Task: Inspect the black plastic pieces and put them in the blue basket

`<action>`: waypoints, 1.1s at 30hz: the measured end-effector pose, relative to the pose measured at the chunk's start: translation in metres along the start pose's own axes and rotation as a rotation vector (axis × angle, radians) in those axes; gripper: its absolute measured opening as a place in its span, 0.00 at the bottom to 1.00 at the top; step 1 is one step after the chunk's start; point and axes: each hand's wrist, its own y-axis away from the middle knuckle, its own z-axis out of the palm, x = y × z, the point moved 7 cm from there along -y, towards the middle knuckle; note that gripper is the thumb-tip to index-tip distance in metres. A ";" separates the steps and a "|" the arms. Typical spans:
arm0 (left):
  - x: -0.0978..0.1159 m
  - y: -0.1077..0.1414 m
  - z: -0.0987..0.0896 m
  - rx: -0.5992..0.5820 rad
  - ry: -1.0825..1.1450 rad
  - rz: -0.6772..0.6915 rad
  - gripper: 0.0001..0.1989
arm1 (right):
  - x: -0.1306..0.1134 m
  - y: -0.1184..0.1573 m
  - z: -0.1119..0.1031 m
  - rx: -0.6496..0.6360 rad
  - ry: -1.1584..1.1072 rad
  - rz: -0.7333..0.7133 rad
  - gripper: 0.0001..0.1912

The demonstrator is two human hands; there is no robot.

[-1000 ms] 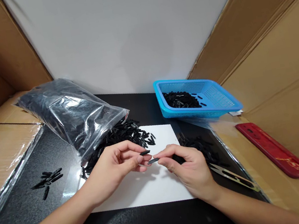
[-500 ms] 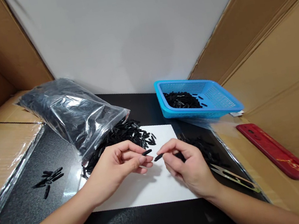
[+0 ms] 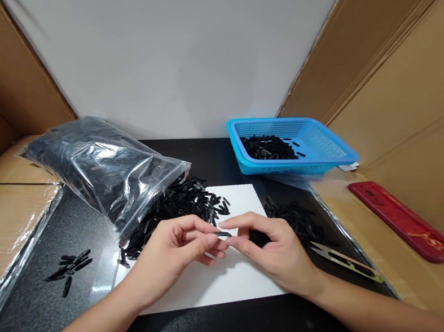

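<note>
My left hand (image 3: 178, 248) pinches a slim, dark, elongated piece (image 3: 222, 234) between thumb and forefinger above a white sheet (image 3: 209, 288). The thumb and forefinger of my right hand (image 3: 276, 245) meet the far end of that piece. More black shows in the curled fingers of my right hand, probably several pieces like it; their exact shape is hidden. Just beyond the left hand lies a heap of small black pieces (image 3: 181, 202), partly on the sheet.
A clear zip bag (image 3: 96, 159) full of black pieces leans behind the heap. At the back right stands a blue basket (image 3: 321, 143) holding more. Several pieces (image 3: 70, 264) lie at left. Thread snips (image 3: 344, 262) and a red case (image 3: 406, 222) lie at right.
My right hand has moved left so its fingertips meet the piece in my left hand. The separate piece that stuck out of the right fingertips no longer shows apart.
</note>
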 end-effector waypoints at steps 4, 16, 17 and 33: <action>0.007 -0.003 -0.007 0.019 -0.348 0.119 0.09 | 0.004 0.000 0.000 0.015 0.006 0.062 0.05; 0.007 -0.014 -0.018 0.277 -1.534 0.494 0.03 | 0.010 0.002 -0.001 0.036 -0.032 0.191 0.06; 0.007 -0.013 -0.017 0.264 -1.531 0.494 0.04 | 0.010 0.002 -0.001 0.037 -0.031 0.189 0.06; 0.019 -0.002 -0.006 0.107 -1.161 0.499 0.07 | 0.024 0.006 0.003 0.006 -0.155 0.339 0.14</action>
